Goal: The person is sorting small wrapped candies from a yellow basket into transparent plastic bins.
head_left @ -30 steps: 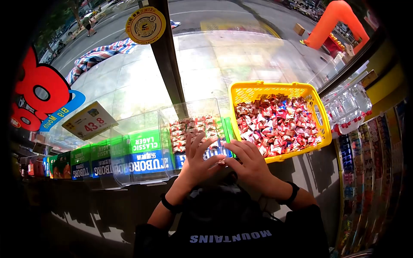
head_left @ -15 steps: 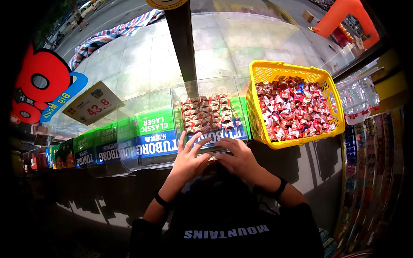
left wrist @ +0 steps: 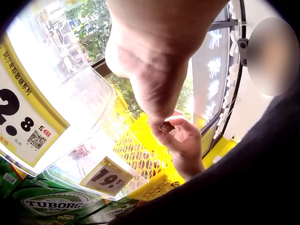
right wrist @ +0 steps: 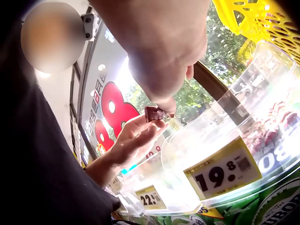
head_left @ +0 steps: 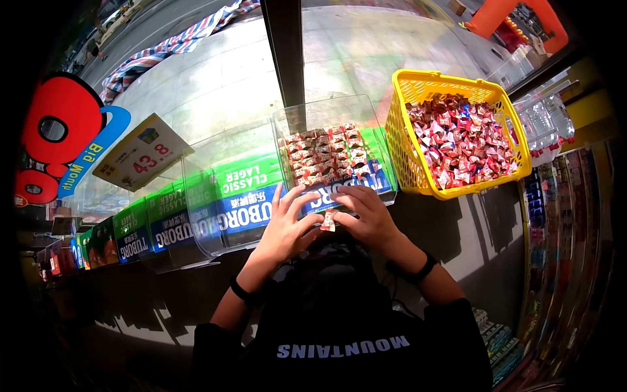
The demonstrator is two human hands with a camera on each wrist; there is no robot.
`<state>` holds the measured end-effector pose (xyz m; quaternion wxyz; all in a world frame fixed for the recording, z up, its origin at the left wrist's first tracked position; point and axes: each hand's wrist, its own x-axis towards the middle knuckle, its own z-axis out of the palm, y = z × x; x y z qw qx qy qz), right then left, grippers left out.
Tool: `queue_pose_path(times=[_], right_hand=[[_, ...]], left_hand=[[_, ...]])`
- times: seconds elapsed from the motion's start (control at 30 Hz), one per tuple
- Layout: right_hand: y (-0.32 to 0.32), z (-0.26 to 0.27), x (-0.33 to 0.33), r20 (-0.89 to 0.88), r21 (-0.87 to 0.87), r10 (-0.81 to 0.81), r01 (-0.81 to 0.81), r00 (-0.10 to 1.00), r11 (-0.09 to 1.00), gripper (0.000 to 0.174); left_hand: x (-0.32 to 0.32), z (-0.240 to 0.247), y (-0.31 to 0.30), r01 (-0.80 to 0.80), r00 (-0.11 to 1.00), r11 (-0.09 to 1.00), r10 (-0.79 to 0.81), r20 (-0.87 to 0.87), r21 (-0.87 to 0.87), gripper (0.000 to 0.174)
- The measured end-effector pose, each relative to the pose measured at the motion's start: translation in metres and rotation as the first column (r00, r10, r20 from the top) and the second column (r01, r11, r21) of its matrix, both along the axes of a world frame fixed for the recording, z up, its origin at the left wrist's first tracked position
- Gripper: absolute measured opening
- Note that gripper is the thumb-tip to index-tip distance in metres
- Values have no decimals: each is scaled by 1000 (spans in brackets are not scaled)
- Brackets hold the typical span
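Note:
Between my two hands is a small wrapped candy (head_left: 328,220), red and white, in front of the clear box (head_left: 377,108). My left hand (head_left: 285,224) pinches it from one side, and the fingertips of my right hand (head_left: 367,217) pinch it from the other. In the right wrist view the candy (right wrist: 157,114) looks dark brown-red, right at both thumbs. Several similar candies (head_left: 323,157) lie in neat rows inside the clear box, just beyond my fingers. The left wrist view shows only a small dark part of the candy (left wrist: 166,126).
To the right stands a yellow basket (head_left: 457,194) heaped with loose candies (head_left: 460,140). Tuborg beer cartons (head_left: 245,189) line the left, with empty-looking clear bins (head_left: 199,215) before them. Price cards (right wrist: 222,174) hang on the bin fronts. Glass and a dark post (head_left: 286,59) stand behind.
The head view has shifted, so the box and basket appear higher and farther right. Both hands stay together at the candy, which now shows more plainly between the thumbs.

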<state>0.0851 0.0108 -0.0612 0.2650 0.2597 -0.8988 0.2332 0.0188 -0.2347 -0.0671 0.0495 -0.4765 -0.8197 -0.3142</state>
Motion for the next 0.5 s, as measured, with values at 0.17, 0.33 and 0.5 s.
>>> queue_pose_path(times=[0.17,0.33,0.5], right_hand=[[-6,0,0,-4,-55,-9,9,1000,998,21],[-14,-5,-6,-51,-120,114,-120,992,986,19],[-16,-11,-13,29,-138,217,-211,976,968,21]], left_hand=[[-6,-1,-4,-5,998,997,10,-63,81,28],[-9,8,-5,-19,1000,997,19,2,70,29],[-15,-18,-13,58,998,996,-59,23,65,25]])
